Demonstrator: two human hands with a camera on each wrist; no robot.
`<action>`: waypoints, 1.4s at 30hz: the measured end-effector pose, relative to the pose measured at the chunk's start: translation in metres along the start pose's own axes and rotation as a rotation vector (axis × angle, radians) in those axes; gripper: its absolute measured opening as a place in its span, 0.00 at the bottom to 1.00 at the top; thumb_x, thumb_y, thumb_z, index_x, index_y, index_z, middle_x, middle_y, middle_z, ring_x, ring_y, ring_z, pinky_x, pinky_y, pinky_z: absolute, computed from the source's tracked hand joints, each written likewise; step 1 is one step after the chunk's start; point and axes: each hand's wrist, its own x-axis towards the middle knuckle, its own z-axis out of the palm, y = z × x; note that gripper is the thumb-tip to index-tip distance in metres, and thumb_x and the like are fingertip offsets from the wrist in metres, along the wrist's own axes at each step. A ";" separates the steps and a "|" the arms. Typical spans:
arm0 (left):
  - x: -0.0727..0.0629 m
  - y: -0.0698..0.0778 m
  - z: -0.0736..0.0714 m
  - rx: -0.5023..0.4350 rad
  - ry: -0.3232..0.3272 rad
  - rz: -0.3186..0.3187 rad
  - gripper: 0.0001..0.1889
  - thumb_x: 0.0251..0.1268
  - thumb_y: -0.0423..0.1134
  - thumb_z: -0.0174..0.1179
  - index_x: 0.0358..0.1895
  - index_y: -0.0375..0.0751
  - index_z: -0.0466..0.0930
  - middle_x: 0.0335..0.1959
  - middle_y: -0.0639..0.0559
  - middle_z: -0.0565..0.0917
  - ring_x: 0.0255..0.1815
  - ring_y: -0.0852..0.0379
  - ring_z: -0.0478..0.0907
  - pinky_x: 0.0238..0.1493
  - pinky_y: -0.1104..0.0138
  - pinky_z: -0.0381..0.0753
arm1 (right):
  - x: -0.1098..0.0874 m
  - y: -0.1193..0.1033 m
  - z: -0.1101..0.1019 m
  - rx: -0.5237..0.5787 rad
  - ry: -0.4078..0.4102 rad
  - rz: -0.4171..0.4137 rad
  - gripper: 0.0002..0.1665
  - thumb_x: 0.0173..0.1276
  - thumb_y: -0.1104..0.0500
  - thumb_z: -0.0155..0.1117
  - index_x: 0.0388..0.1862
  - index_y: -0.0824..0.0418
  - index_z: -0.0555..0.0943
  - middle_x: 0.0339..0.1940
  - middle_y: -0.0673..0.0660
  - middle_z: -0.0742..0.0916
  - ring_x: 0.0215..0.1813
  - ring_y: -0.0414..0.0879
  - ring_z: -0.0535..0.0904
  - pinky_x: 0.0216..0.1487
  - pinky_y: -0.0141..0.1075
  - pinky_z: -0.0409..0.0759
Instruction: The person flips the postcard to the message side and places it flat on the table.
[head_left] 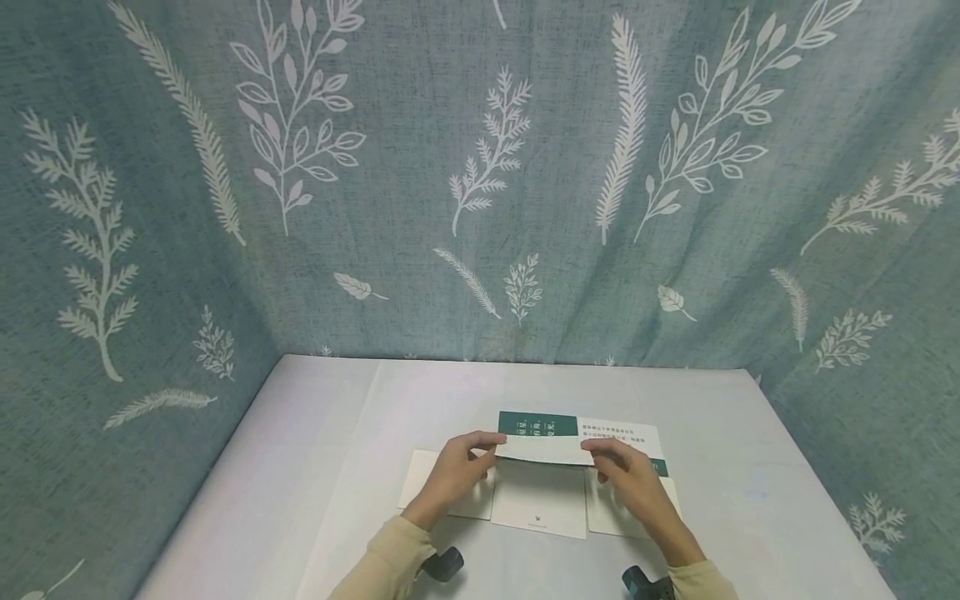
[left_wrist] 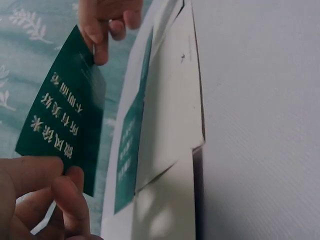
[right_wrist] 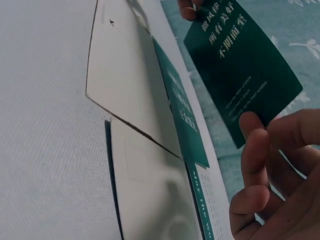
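**Pale-topped card held up between left hand and right hand, its green face turned to the wrists**

In the head view the card is right of centre in the lower half of the frame, raised above the table and showing a plain pale side. Both wrist views show what that angle misses: a dark green face with light lettering, rows of characters and, clearest in the right wrist view, smaller lines of Latin script. Each hand pinches one end between thumb and fingers.

Below the card in the head frame lie three cream panels: a left panel, a middle panel bearing a small dark mark, and a right panel. The right wrist view alone makes out a faint rectangular outline on the right panel. Behind the row are a green printed panel and a white printed panel; whether these two are joined I cannot tell.

From the head camera, the card covers part of the green printed panel, and the hands cover parts of the left and right panels. Dark wrist devices show at the bottom edge beside beige sleeves. Leaf-patterned teal fabric fills the upper frame.
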 end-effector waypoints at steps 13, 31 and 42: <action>-0.004 -0.004 0.003 0.139 0.119 0.093 0.16 0.74 0.38 0.52 0.56 0.52 0.85 0.55 0.56 0.85 0.45 0.58 0.80 0.48 0.59 0.79 | -0.002 0.003 0.000 -0.105 -0.027 -0.117 0.21 0.67 0.46 0.72 0.57 0.51 0.84 0.52 0.51 0.87 0.41 0.43 0.82 0.46 0.41 0.77; -0.005 -0.006 0.004 0.305 0.141 0.233 0.19 0.68 0.42 0.64 0.62 0.49 0.83 0.39 0.60 0.84 0.23 0.67 0.70 0.23 0.71 0.73 | -0.003 0.005 0.006 -0.218 0.018 -0.104 0.28 0.60 0.48 0.79 0.59 0.46 0.84 0.44 0.49 0.87 0.33 0.42 0.77 0.30 0.33 0.75; -0.004 -0.009 -0.002 0.374 0.159 0.243 0.20 0.68 0.41 0.65 0.62 0.48 0.83 0.39 0.60 0.83 0.23 0.68 0.69 0.22 0.72 0.72 | -0.002 -0.002 0.016 -0.274 0.047 -0.129 0.28 0.60 0.53 0.79 0.60 0.46 0.84 0.45 0.48 0.88 0.32 0.40 0.76 0.31 0.31 0.74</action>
